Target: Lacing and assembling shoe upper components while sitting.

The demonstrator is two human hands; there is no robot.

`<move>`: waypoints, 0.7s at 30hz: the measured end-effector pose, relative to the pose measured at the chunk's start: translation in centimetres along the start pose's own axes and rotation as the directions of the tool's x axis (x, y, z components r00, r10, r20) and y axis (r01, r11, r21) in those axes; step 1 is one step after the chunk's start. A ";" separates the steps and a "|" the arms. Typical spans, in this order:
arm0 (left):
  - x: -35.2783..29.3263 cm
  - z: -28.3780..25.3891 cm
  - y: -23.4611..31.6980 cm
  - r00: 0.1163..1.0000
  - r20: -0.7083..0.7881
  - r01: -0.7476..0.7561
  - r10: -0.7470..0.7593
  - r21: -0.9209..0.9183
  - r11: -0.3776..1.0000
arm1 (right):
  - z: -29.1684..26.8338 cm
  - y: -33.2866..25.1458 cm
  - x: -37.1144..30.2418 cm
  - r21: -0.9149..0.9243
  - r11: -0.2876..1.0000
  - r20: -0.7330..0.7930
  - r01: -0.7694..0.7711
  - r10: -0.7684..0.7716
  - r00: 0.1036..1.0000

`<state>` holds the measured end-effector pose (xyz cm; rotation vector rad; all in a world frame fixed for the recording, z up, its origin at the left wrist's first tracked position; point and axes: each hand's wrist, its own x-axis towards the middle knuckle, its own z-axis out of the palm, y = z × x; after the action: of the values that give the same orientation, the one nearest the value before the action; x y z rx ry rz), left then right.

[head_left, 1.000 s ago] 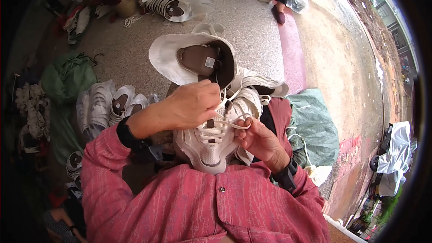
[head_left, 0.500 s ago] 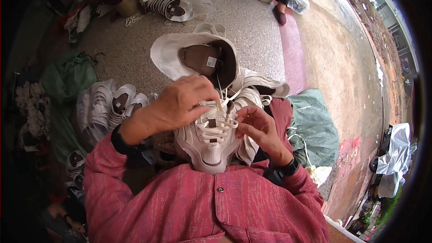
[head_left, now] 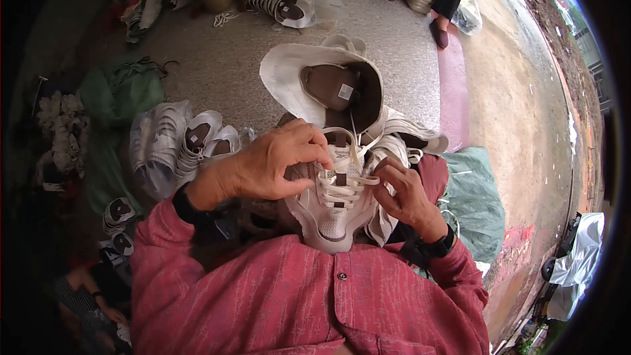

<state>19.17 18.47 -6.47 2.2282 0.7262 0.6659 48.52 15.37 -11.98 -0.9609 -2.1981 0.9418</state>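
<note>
A cream-white shoe upper [head_left: 332, 220] with grey trim stands toe-down against my front, its toe nearest me. Flat white shoelace [head_left: 338, 192] crosses its lower eyelets, and a loose length loops above. My left hand [head_left: 279, 163] is curled at the left eyelet row, fingertips closed on the lace by the edge, thumb a little apart. On the other side my right hand [head_left: 409, 198] pinches a strand of lace beside the right eyelets. Just beyond lies a stack of white uppers [head_left: 289, 85], its brown insole showing. What sits under my fingertips is partly hidden.
Left of me are plastic-wrapped uppers [head_left: 154, 148] and a green sack [head_left: 125, 92]. Another green sack [head_left: 473, 200] lies at the right. Further off, a nested row of uppers [head_left: 289, 10] rests on the speckled floor, and another person's legs [head_left: 447, 6] show.
My view has shifted, moving the scene rightward. My left hand has dropped from above the tongue to the left eyelets. My right fingers have closed in on the lace at the right.
</note>
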 end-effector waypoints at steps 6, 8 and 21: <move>-0.8 1.1 -0.6 0.995 -0.068 -0.060 0.066 0.087 0.994 | -1.9 -0.1 1.2 0.069 0.997 0.041 0.027 -0.030 0.999; -0.8 1.2 -0.6 0.994 -0.075 -0.076 0.083 0.098 0.992 | -3.1 -0.9 1.7 0.158 0.986 -0.022 -0.058 0.062 0.998; -1.8 2.2 0.5 0.957 -0.232 -0.114 0.177 0.264 0.958 | -0.9 -1.7 8.1 0.106 0.979 0.240 0.175 -0.196 0.951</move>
<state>19.45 16.03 -7.93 2.4717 0.8121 0.9955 43.74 21.17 -8.46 -0.6102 -2.3851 1.1043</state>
